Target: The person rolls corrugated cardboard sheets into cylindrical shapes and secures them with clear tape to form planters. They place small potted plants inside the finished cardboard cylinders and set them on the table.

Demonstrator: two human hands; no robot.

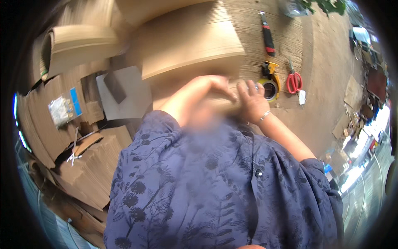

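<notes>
Close to my body, both hands are at a small brown cardboard piece (224, 103), partly covered by fingers and blurred. My left hand (211, 85) comes over it from the left, its fingers curled and closed at the piece. From the right, my right hand (252, 99) grips its right end with bent fingers; a thin bracelet circles that wrist. Just beyond the hands lies a stack of flat cardboard sheets (190, 41). Right of my right hand sit a yellow tape dispenser with a tape roll (270, 89) and red-handled scissors (294, 83).
A red and black utility knife (268, 39) lies farther back on the wooden table (327, 62). Stacked cardboard (45, 120) fills the left, with a clear bag of small pieces (63, 111) on top. A grey sheet (128, 93) lies beside it. Green leaves (329, 6) hang at the far right.
</notes>
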